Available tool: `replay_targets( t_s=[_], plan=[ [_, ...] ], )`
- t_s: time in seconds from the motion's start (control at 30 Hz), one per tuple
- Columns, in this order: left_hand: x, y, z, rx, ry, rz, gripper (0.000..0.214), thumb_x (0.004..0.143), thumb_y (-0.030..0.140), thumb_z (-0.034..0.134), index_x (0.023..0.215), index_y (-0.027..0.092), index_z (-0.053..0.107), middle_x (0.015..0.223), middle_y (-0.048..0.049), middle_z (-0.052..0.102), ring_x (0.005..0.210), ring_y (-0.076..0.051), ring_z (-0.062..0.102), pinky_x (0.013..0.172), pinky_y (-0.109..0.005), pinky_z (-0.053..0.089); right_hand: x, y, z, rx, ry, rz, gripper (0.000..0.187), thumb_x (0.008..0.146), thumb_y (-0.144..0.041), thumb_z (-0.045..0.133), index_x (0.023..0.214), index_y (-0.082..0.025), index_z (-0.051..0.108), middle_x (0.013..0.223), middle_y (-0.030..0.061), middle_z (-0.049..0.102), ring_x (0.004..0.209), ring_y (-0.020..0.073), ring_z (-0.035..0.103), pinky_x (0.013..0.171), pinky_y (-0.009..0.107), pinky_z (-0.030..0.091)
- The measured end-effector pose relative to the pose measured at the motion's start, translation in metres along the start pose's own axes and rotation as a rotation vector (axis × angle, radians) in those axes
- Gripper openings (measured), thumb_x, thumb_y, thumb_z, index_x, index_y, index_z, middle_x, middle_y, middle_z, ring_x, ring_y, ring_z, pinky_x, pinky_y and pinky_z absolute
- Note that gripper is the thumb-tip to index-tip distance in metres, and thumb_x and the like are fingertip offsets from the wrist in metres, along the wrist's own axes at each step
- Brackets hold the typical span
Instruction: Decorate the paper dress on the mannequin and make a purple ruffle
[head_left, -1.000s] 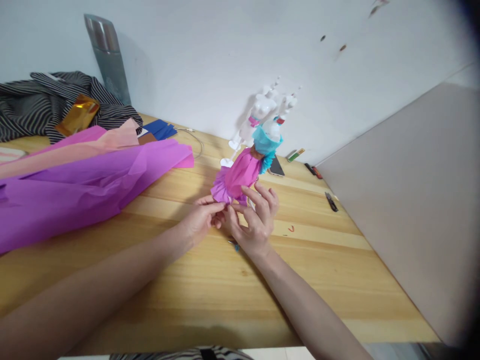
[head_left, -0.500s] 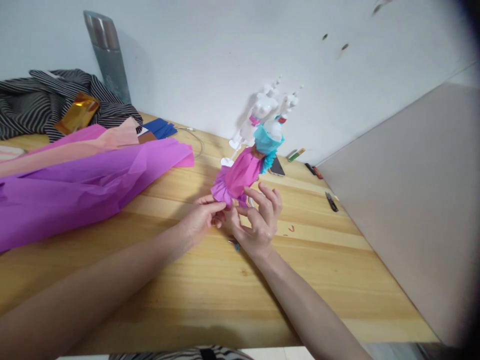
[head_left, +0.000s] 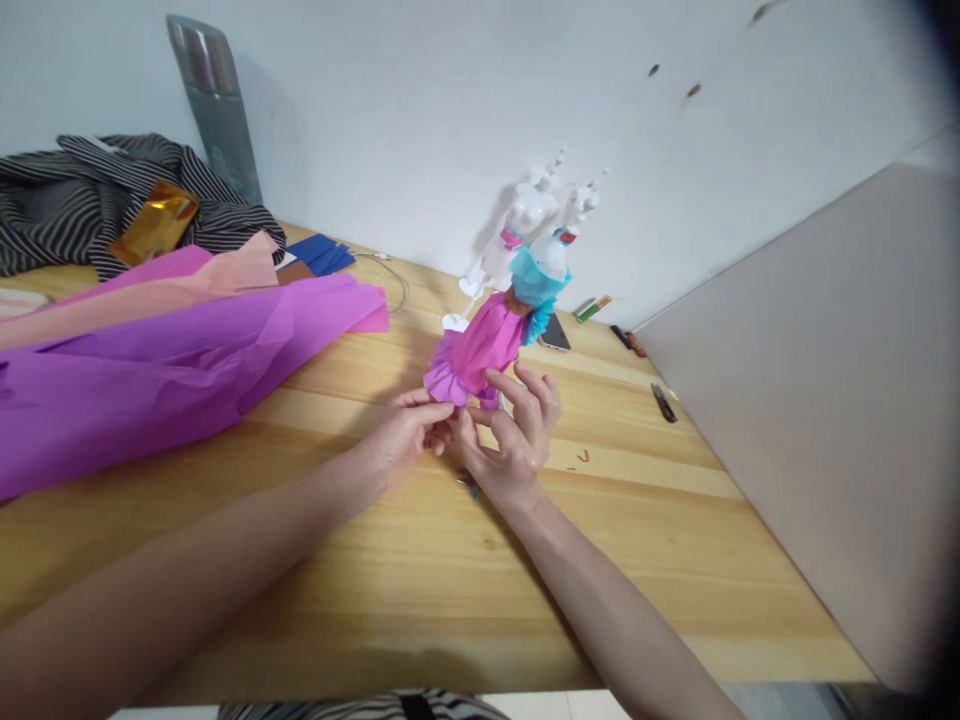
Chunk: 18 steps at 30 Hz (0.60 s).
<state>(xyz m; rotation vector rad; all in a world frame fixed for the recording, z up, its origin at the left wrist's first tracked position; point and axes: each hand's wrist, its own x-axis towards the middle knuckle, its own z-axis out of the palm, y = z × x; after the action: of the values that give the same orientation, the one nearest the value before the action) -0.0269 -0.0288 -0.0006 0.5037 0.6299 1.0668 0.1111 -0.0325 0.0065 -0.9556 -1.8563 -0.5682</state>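
Little has moved: left hand [head_left: 405, 430] and right hand [head_left: 514, 440] pinch the ruffled purple paper hem [head_left: 445, 372], seven o'clock on the pink paper skirt [head_left: 489, 338].

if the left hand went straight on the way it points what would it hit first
Most likely the purple ruffle, which the left hand already seems to pinch, then the right hand; depth there is unclear.
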Motion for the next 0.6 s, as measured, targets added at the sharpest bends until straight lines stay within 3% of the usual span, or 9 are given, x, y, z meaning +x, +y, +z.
replay_targets(
  t_s=[0.6],
  plan=[
    [0.0007, 0.0003, 0.0003, 0.02, 0.004, -0.006, 0.018, 0.059, 0.022, 0.077, 0.071, 0.013, 0.067, 0.058, 0.0, 0.062, 0.047, -0.007, 0.049, 0.044, -0.02, 0.029, 0.0012, -0.001, -0.0028, 0.03, 0.002, -0.009, 0.012, 0.075, -0.013, 0.069, 0.073, -0.02, 0.06, 0.112, 0.006, 0.066, 0.117, 0.0298, 0.054, 0.101, 0.058, 0.037]
  ],
)
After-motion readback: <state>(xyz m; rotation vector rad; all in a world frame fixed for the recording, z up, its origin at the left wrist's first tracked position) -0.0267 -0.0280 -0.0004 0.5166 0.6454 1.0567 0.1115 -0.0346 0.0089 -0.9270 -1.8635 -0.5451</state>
